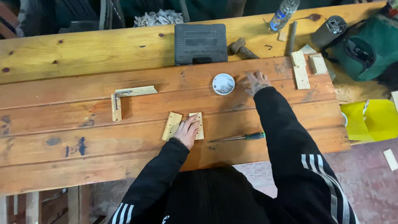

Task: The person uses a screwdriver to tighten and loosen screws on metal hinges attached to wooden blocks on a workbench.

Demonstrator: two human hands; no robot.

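While both arms reach out over the wooden surface (pixel 62 137), the scene reads as follows.

Left hand (pixel 187 131): lies palm down, fingers loosely together, across two small pale wood blocks (pixel 172 125) with drilled holes; it presses on them and grips nothing.

Wood blocks: lie flat, side by side near the front middle of the surface, the right one partly covered by the fingers.

Right hand (pixel 255 82): spread flat, fingers splayed, farther back on the surface; it holds nothing.

White dish (pixel 223 84): small, round, just beside the right hand on its left, with small dark bits inside, too tiny to tell apart.

Screwdriver (pixel 238 137): green-handled, lying on the surface just right of the blocks, untouched.

L-shaped wood piece (pixel 124 97): well to the left, with a metal bracket on its corner.

Black case (pixel 200 43): closed, at the back.

Hammer (pixel 242 49): just right of the case.

Wood strip (pixel 299 69): pale, with holes, right of the right hand.

Plastic bottle (pixel 283 14): at the far edge.

Green bag (pixel 365 47): far right.
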